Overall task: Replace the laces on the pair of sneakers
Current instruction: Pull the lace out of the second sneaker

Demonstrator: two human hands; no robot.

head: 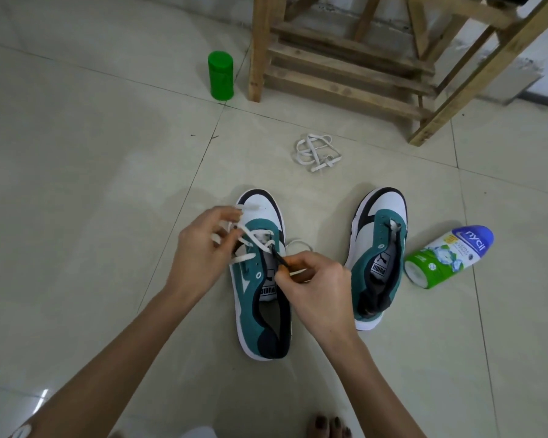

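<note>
The tiled floor carries everything, with a wooden stool at the far side. Two green-and-white sneakers stand side by side, toes pointing away. The laced sneaker sits under both hands, and the bare sneaker beside it has empty eyelets. Each looks light, with a firm sole and soft sides, so it would probably slide on the smooth tile unless pinned by the heel or sole.

A powder bottle lies tipped beside the bare sneaker, and a green canister stands near the stool.

The left hand has its fingers curled round loops of the white lace by the toe. The right hand pinches a thin dark strip at the eyelets; whether it is a lace tip or a tool I cannot tell. A loose lace lies tangled beyond the toes. Laces are limp and flat, and are best taken at the stiff tip for threading.
</note>
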